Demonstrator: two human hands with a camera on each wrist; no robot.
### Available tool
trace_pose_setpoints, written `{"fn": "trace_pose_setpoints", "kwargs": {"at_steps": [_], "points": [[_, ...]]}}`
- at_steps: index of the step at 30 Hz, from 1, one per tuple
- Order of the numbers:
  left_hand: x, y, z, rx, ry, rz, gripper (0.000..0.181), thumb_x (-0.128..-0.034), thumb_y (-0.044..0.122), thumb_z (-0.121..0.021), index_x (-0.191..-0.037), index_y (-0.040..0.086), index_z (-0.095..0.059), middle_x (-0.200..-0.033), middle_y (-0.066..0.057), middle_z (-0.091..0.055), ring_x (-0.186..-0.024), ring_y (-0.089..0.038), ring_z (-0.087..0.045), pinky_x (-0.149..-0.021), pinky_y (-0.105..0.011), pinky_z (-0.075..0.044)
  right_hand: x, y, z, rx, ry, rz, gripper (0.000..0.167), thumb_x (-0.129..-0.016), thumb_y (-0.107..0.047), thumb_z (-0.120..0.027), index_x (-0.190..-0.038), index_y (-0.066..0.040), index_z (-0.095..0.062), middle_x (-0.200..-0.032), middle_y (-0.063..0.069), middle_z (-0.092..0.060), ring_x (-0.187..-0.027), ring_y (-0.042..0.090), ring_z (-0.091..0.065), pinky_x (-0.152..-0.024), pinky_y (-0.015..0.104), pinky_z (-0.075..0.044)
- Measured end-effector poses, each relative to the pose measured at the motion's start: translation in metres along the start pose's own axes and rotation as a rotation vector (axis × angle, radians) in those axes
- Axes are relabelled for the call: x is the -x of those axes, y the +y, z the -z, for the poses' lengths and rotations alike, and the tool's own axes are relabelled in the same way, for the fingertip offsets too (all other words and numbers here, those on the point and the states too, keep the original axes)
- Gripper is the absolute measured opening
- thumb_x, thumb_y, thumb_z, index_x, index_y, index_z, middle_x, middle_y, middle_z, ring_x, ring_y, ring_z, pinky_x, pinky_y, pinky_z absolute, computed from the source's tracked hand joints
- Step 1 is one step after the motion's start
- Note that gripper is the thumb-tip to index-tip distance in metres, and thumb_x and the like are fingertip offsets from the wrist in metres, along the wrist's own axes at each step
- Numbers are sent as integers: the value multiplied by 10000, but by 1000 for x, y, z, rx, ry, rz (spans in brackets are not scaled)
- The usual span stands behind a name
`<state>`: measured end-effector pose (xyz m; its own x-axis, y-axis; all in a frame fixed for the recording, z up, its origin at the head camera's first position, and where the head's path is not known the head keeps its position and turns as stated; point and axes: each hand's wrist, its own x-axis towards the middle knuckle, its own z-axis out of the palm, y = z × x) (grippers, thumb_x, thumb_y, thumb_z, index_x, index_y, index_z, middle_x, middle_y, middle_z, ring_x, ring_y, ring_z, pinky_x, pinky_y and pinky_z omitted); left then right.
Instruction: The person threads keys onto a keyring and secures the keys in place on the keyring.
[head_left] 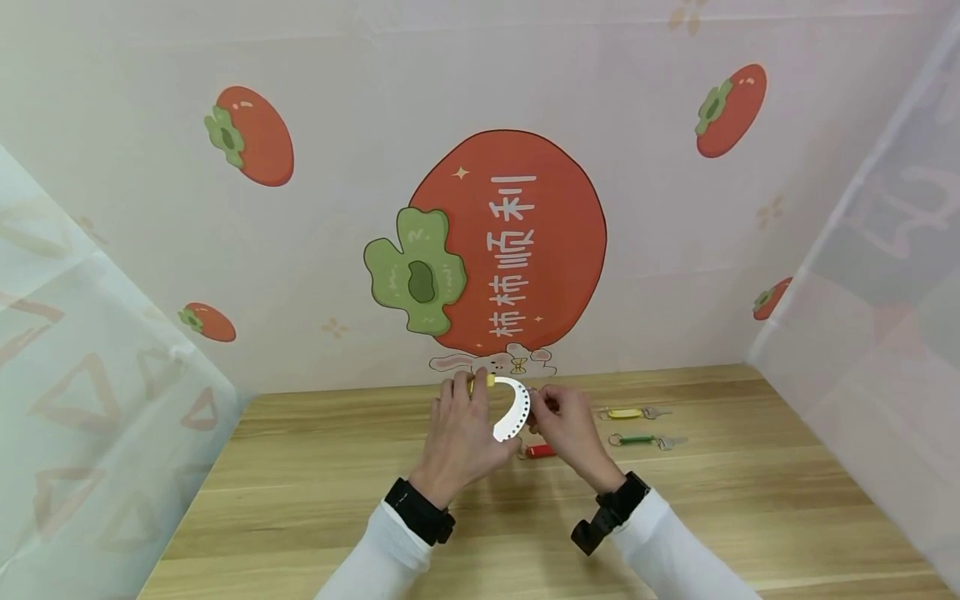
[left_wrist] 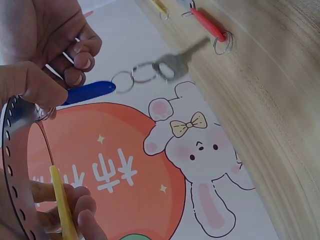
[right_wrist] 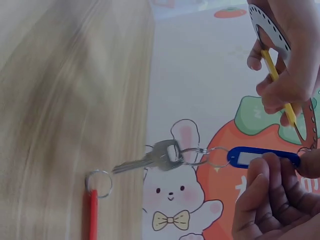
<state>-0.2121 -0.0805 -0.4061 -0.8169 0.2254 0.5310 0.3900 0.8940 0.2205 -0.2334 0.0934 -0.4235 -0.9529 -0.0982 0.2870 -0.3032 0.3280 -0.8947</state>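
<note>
Left hand (head_left: pixel 461 429) grips yellow bar (left_wrist: pixel 62 202); right hand (head_left: pixel 570 423) pinches blue tag (left_wrist: pixel 91 93). I judge the blue tag light, stiff, slick; pinch it flat-on.

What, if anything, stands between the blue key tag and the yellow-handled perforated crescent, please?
Only a thumb: in the left wrist view it covers the end of the blue key tag nearest the perforated crescent, and no other object shows between them.
</note>
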Motion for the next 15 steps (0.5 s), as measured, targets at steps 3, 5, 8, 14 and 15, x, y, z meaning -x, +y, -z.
{"fn": "trace_pose_setpoints", "kwargs": {"at_steps": [3,5,8,14,15], "points": [[0,0,1,20,-12,8,897,-652,426,-846,-1340,-58,-535,-1204,-224,-560,-1020,-359,-537,-735,-467,-512,1,1,-1,-31,-1,2,283,-1044,-132,-565,-813,-11,-675,-726,107,-655,-666,304,-662,-564,269,-522],[1,0,1,27,-17,11,897,-654,426,-845,-1342,-57,-533,-1207,-224,-560,-1020,-356,-536,-740,-466,-512,1,2,0,-9,-1,25,282,-1044,-142,-569,-806,-30,-673,-734,98,-654,-667,270,-649,-580,268,-523],[1,-1,1,27,-21,8,914,-654,448,-853,-1345,-60,-538,-1211,-226,-564,-1016,-353,-538,-751,-464,-516,1,3,2,59,0,84,274,-1031,-124,-590,-777,-57,-670,-724,93,-643,-649,226,-613,-577,256,-498],[2,-2,1,26,-19,-10,984,-648,556,-869,-1342,-62,-547,-1217,-226,-565,-1038,-354,-538,-790,-468,-518,-3,4,8,179,4,185,220,-978,-78,-662,-760,-87,-688,-695,68,-619,-600,129,-526,-527,250,-450],[2,-2,1,23,-17,-14,977,-652,563,-862,-1338,-58,-549,-1216,-223,-564,-1044,-354,-541,-793,-469,-520,-3,4,9,195,1,198,208,-969,-72,-671,-763,-91,-697,-695,59,-625,-595,122,-524,-522,251,-451]]}}
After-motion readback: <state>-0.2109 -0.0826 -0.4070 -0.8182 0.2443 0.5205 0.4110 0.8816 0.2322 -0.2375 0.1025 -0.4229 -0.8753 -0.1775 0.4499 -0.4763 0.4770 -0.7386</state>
